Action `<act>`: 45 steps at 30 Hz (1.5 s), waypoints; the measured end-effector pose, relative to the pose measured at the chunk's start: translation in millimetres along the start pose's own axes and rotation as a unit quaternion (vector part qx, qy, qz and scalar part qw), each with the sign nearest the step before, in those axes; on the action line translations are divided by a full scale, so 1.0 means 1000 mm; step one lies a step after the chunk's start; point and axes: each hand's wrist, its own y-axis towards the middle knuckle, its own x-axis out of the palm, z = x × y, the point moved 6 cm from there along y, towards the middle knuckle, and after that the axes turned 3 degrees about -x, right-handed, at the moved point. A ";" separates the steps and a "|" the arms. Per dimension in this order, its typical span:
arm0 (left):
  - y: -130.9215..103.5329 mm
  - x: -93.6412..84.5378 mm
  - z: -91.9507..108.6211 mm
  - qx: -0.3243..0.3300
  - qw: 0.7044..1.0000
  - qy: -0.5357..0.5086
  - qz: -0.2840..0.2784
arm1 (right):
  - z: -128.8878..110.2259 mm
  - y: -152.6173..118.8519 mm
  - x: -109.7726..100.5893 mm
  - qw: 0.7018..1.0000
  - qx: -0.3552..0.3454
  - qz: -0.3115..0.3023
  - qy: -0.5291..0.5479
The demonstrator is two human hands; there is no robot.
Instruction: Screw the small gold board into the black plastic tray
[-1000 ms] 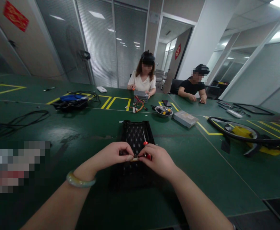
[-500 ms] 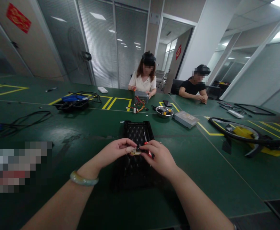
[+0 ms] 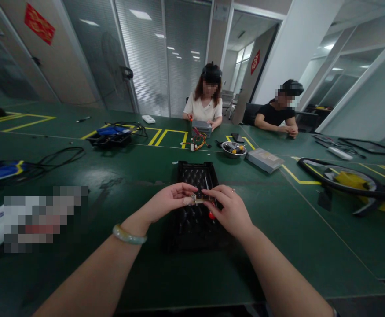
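Note:
My left hand (image 3: 169, 200), with a bangle at the wrist, pinches one end of a small metallic and yellowish piece (image 3: 200, 200). My right hand (image 3: 230, 206) closes its fingertips on the other end. The piece is too small to name and partly covered by fingers. Below both hands lies a black plastic tray-like panel (image 3: 189, 224) with a textured inside. A screwdriver with a red handle (image 3: 211, 215) rests on that panel, half hidden by my right hand.
Across the table a person (image 3: 205, 105) handles a grey metal box (image 3: 201, 128) with coloured wires. Another person (image 3: 276, 115) sits to the right. Nearby are a metal bowl (image 3: 233, 154) of small parts, a grey case (image 3: 265, 159), a black-rimmed wheel (image 3: 350, 180) and blue items with cables (image 3: 111, 133).
The view has shifted, so the scene sits slightly further right and higher. Both hands still hold the small piece, which has turned a little between the fingers.

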 end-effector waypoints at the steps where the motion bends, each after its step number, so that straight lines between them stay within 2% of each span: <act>1: 0.000 0.000 0.000 0.000 1.000 0.001 0.001 | 0.000 0.000 0.000 1.000 0.002 -0.002 0.003; 6: 0.000 0.000 0.000 -0.002 1.000 0.021 0.007 | 0.004 -0.001 0.002 0.999 0.030 -0.023 0.004; 15: 0.003 0.001 -0.007 -0.002 0.999 0.053 -0.011 | 0.000 0.000 0.005 0.998 0.030 -0.061 -0.021; 19: 0.001 0.002 -0.003 0.003 0.998 0.067 -0.017 | -0.003 -0.001 0.006 0.997 0.038 -0.072 -0.009; 21: 0.001 -0.004 0.001 0.017 0.995 0.094 0.025 | -0.005 -0.002 0.005 0.996 0.055 -0.075 0.018; 23: 0.002 -0.014 0.003 0.033 0.984 0.144 0.101 | -0.010 -0.003 0.004 0.993 0.068 -0.092 0.042; 26: 0.003 -0.026 0.002 0.049 0.949 0.244 0.196 | -0.018 -0.007 0.004 0.984 0.077 -0.145 0.064; 28: 0.006 -0.029 0.000 0.059 0.924 0.307 0.219 | -0.021 -0.010 0.005 0.976 0.082 -0.185 0.079; 31: 0.011 -0.029 -0.005 0.067 0.908 0.341 0.235 | -0.026 -0.014 0.008 0.966 0.067 -0.228 0.097; 37: 0.015 -0.029 -0.009 0.082 0.905 0.348 0.231 | -0.034 -0.017 0.015 0.965 0.012 -0.250 0.084; 42: 0.015 -0.028 -0.010 0.082 0.906 0.352 0.222 | -0.039 -0.019 0.019 0.963 0.008 -0.257 0.083; 45: 0.016 -0.026 -0.010 0.086 0.906 0.351 0.219 | -0.039 -0.019 0.018 0.964 0.036 -0.250 0.084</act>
